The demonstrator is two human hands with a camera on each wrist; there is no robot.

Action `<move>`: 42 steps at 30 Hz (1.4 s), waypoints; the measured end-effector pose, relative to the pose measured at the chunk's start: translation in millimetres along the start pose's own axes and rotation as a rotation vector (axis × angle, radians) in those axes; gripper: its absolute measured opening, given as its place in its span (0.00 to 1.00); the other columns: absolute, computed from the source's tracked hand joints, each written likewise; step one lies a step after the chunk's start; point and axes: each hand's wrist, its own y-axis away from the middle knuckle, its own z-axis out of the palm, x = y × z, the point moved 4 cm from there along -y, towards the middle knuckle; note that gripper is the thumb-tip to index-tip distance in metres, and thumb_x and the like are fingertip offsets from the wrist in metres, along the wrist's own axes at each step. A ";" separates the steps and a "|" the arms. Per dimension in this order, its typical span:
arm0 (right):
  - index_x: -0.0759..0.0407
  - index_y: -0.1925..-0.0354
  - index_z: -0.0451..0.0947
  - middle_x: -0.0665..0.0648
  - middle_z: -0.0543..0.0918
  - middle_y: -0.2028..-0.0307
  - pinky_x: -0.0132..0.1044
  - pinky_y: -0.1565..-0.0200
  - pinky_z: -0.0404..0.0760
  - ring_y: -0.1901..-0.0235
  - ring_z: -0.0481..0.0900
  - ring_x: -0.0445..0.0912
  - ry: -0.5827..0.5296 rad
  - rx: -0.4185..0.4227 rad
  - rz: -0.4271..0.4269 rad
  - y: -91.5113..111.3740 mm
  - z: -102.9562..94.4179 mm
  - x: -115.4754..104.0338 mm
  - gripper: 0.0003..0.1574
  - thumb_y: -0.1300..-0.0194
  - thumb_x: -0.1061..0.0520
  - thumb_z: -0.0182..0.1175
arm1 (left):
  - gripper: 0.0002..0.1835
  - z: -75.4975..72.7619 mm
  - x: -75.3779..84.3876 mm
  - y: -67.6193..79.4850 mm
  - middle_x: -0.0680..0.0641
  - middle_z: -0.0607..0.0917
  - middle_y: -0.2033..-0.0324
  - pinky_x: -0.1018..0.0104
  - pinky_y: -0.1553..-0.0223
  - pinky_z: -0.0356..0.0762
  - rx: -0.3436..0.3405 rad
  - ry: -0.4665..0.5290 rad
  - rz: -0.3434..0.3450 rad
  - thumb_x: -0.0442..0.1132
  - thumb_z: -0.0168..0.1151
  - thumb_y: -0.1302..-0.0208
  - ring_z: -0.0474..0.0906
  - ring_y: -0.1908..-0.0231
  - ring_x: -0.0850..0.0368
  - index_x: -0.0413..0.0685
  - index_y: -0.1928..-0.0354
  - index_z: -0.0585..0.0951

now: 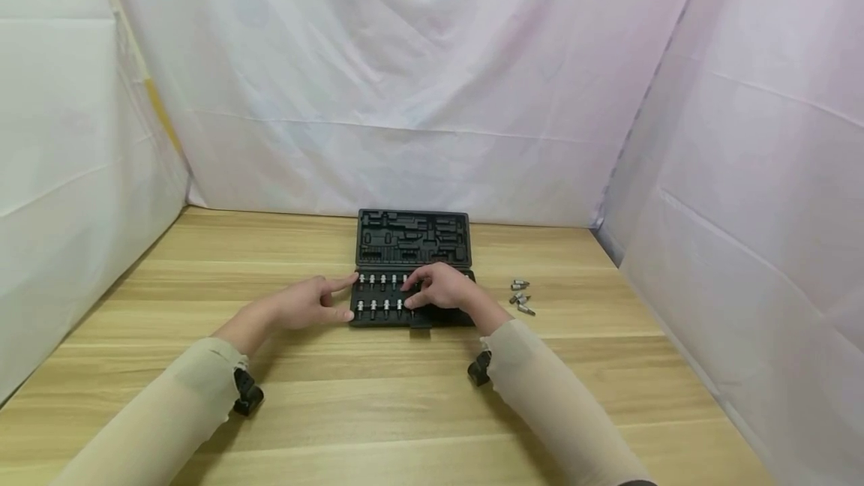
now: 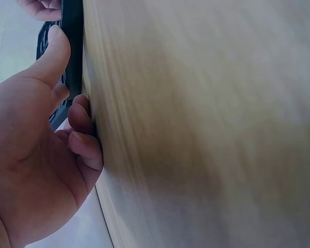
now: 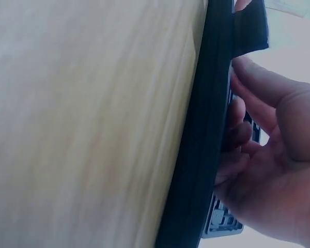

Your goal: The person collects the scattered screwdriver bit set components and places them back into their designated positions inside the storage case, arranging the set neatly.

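A black plastic case [image 1: 412,296] lies unfolded on the table, its moulded lid [image 1: 413,237] at the back. Two rows of silver-and-black bit sockets [image 1: 373,308] fill the left part of its base. My left hand [image 1: 307,304] touches the case's left side, forefinger at the back corner and thumb at the front one. Over the middle of the base is my right hand [image 1: 442,287], its fingers bent. Its thumb tip covers the top of a front-row bit socket [image 1: 413,313]; I cannot tell whether the fingers pinch it. This hand hides much of the case's right part.
Several loose bit sockets [image 1: 520,297] lie in a small group on the wooden table [image 1: 324,411], right of the case. A latch tab [image 1: 420,333] sticks out from the case's front edge. White cloth [image 1: 405,81] hangs behind the table and along both sides.
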 end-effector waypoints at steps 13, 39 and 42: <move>0.44 0.38 0.88 0.51 0.88 0.44 0.51 0.44 0.84 0.47 0.84 0.50 -0.100 0.150 -0.043 35.6 -53.9 44.5 0.20 0.20 0.39 0.66 | 0.49 0.7 -3.3 -1.1 0.51 0.73 0.72 0.62 0.66 0.70 -0.003 -0.008 -0.011 0.57 0.69 0.24 0.64 0.73 0.57 0.54 0.11 0.56; 0.51 0.39 0.90 0.65 0.87 0.36 0.50 0.41 0.82 0.43 0.84 0.58 0.078 0.216 0.151 78.2 -130.2 163.9 0.20 0.22 0.45 0.68 | 0.49 1.9 -6.6 -0.2 0.45 0.75 0.62 0.58 0.59 0.72 0.015 -0.012 -0.032 0.59 0.70 0.25 0.68 0.64 0.53 0.56 0.12 0.58; 0.53 0.40 0.91 0.63 0.90 0.41 0.40 0.51 0.80 0.52 0.83 0.50 0.115 0.197 0.145 75.3 -128.8 162.4 0.18 0.21 0.48 0.68 | 0.48 1.3 -5.5 -0.2 0.46 0.76 0.63 0.59 0.60 0.72 0.016 -0.016 -0.031 0.59 0.70 0.25 0.69 0.65 0.54 0.57 0.12 0.58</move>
